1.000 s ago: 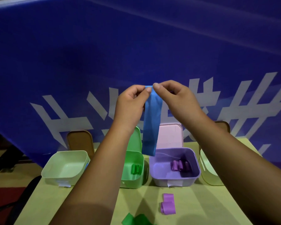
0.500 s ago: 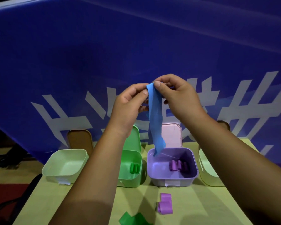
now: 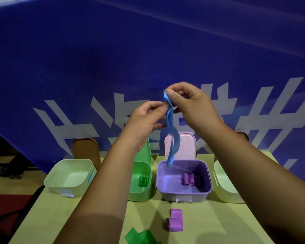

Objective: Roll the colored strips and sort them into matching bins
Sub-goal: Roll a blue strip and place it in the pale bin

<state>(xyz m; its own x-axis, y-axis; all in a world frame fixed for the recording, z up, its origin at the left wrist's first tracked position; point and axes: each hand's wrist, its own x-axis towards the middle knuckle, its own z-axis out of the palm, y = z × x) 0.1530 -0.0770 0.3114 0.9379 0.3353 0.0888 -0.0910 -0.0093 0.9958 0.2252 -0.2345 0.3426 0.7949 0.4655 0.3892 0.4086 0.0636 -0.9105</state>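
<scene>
A pale bin [image 3: 69, 175] and a green bin [image 3: 141, 192] holding green rolls [image 3: 143, 180] are seen at the left of the table [image 3: 60, 217]. Above, the blue strip [image 3: 173, 134] is pinched near its top by the left hand [image 3: 144, 118] and at its top by the right hand [image 3: 192, 106]. It hangs twisted, its lower end over the purple bin [image 3: 183, 193].

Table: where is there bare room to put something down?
Bare table in front of the pale green bin, at left; also in front of the purple bin, right of the purple strip. Crowded: the bin row and around the green strip.
</scene>
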